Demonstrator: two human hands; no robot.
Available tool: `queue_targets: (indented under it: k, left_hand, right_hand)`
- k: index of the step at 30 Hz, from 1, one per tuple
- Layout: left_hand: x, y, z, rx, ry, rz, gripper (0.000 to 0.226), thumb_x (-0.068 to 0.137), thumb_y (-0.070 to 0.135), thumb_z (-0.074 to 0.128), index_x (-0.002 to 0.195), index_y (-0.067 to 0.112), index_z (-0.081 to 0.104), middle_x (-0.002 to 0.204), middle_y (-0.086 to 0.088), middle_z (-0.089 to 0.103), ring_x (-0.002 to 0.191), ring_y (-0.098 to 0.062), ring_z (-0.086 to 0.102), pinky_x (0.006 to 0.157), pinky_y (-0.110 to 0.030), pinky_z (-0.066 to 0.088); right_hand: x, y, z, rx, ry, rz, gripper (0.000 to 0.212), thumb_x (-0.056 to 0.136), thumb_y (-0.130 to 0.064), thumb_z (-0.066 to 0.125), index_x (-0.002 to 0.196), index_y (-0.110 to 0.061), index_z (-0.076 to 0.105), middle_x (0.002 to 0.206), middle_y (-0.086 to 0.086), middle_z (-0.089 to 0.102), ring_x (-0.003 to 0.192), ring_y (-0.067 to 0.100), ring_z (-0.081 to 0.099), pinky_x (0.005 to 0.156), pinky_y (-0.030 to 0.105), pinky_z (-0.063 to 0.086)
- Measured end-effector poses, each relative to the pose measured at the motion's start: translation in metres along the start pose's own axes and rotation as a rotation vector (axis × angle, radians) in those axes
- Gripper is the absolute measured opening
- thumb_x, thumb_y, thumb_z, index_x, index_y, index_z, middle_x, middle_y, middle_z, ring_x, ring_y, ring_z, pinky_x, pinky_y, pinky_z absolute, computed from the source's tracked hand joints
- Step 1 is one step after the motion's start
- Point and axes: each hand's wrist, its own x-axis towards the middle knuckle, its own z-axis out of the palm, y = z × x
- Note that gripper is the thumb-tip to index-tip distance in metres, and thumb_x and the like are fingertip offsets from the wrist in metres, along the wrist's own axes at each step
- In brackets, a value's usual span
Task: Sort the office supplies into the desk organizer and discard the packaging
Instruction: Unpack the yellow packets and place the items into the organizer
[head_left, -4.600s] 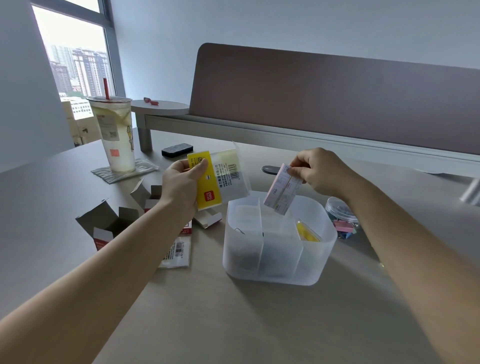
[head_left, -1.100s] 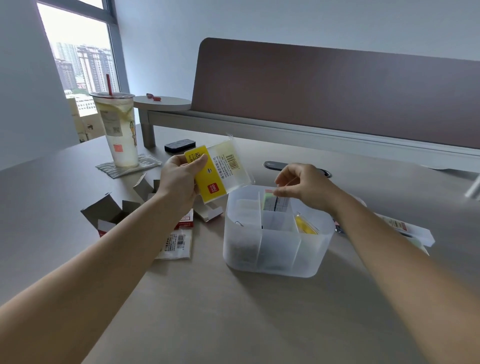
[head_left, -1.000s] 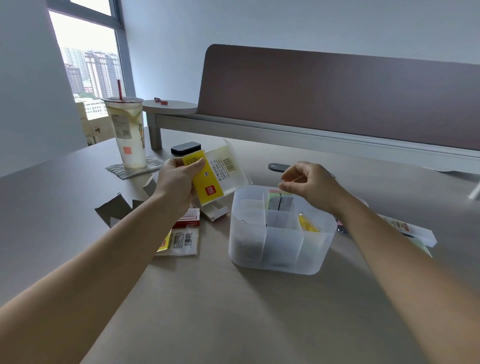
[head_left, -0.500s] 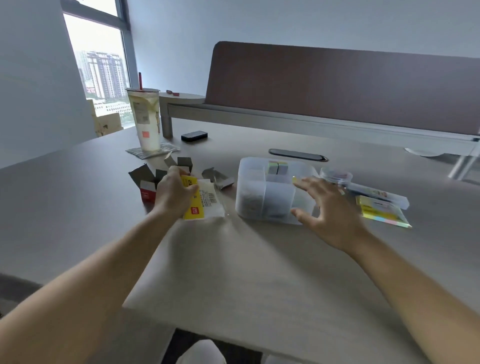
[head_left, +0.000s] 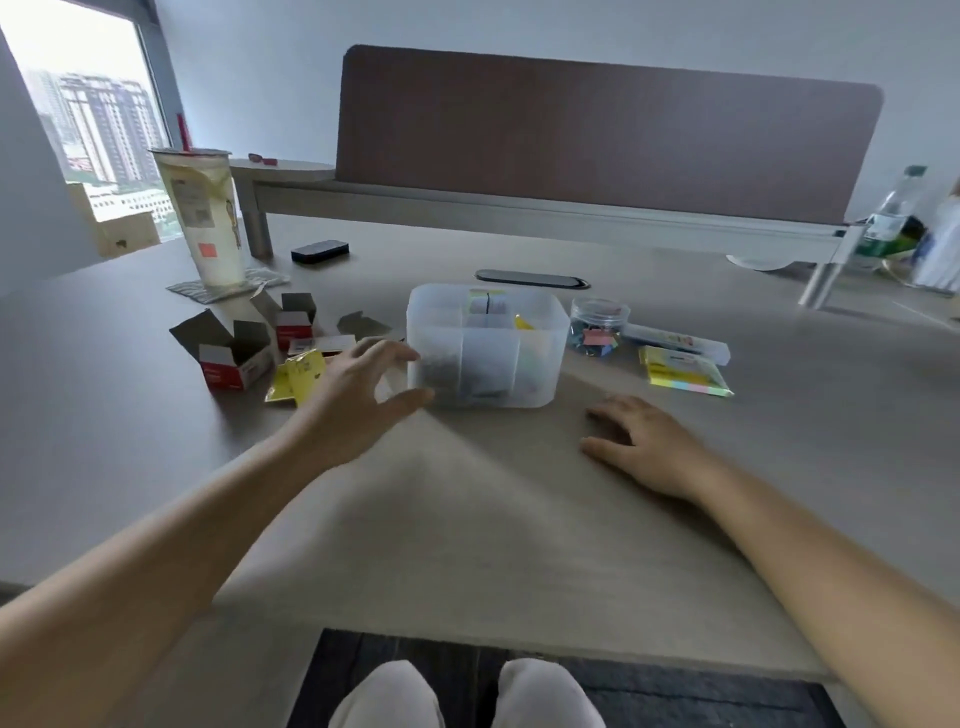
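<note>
Item: translucent desk organizer (head_left: 485, 345), counter (head_left: 467, 519) centre, partly filled. My left hand (head_left: 358, 395), grip wide and empty, reaches its 9 o'clock wall, likely to steady it. Right hand (head_left: 641, 447) flat, empty, at 5 o'clock. Packaging: opened red cartons (head_left: 236, 353) at 9 o'clock, undiscarded.

Daylight came from the window (head_left: 78, 119) at upper left, blown out white. Room was otherwise dim and flat grey. Soft shadows fell right of the organizer (head_left: 485, 345) on the tabletop (head_left: 467, 519). Mild motion blur overall; wide-angle bending at edges.
</note>
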Motion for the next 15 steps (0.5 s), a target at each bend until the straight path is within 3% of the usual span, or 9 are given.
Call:
queue_targets:
  k: [7,11,13,15]
  left_hand:
    - [-0.005,0.032,0.04,0.149,-0.457,0.178,0.061,0.078,0.053,0.054,0.13,0.024,0.042,0.137,0.003,0.044,0.123,-0.014,0.041,0.096,-0.019,0.029]
    - [-0.004,0.031,0.045,0.241,-0.494,0.208,0.086,0.059,0.07,0.033,0.133,0.027,0.038,0.144,0.006,0.036,0.133,-0.011,0.03,0.107,-0.021,0.02]
    - [-0.004,0.029,0.045,0.237,-0.481,0.217,0.097,0.049,0.076,0.023,0.132,0.028,0.038,0.143,0.007,0.036,0.132,-0.011,0.03,0.107,-0.021,0.02]
    - [-0.004,0.03,0.046,0.227,-0.472,0.217,0.1,0.046,0.076,0.02,0.132,0.028,0.039,0.142,0.007,0.037,0.132,-0.011,0.031,0.107,-0.021,0.021]
  right_hand:
    - [0.014,0.05,-0.01,-0.023,0.218,0.203,0.06,0.088,-0.035,0.049,0.139,-0.011,0.026,0.152,0.011,0.019,0.14,0.024,0.017,0.113,0.037,0.019]
    - [0.028,0.067,-0.013,-0.097,0.2,0.29,0.067,0.088,-0.044,0.043,0.142,-0.015,0.017,0.154,0.008,0.012,0.142,0.022,0.01,0.116,0.042,0.011]
    - [0.031,0.068,-0.014,-0.095,0.214,0.294,0.064,0.087,-0.045,0.045,0.14,-0.014,0.025,0.151,0.009,0.022,0.139,0.025,0.019,0.113,0.042,0.014]
    - [0.028,0.067,-0.016,-0.094,0.28,0.258,0.056,0.085,-0.041,0.052,0.131,-0.01,0.04,0.14,0.013,0.039,0.129,0.03,0.035,0.106,0.038,0.026]
